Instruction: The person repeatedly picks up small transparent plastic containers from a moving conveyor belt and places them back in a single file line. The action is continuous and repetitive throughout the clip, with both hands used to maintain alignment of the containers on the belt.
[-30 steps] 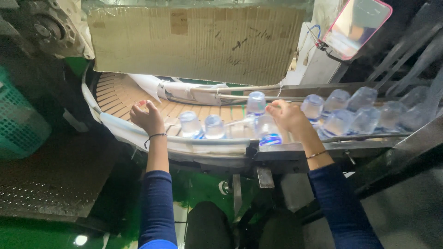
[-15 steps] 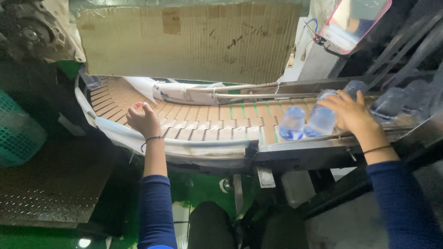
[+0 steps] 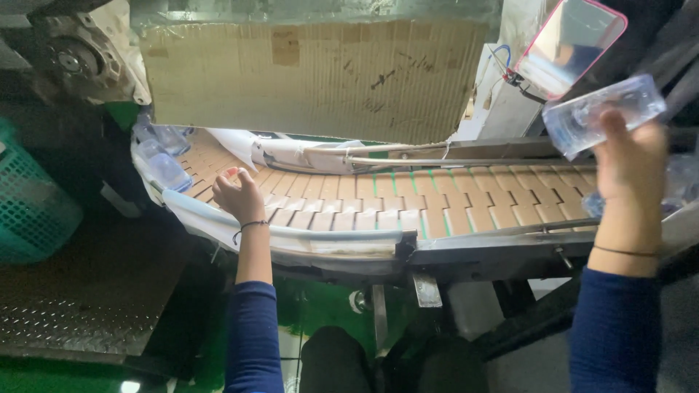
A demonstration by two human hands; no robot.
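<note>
Clear plastic bottle point(image 3: 603, 114) lay sideways in raised right hand point(image 3: 630, 156), fingers closed round it, lifted above belt as if for checking. Left hand point(image 3: 237, 195), loosely curled, empty, rested on curved tan slatted conveyor point(image 3: 437, 207). Further clear bottles point(image 3: 162, 156) waited beneath cardboard sheet point(image 3: 313, 76).

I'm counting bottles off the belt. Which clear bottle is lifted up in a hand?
The bottle in the right hand, held tilted above the belt. The others sit at the belt's far left bend.
</note>
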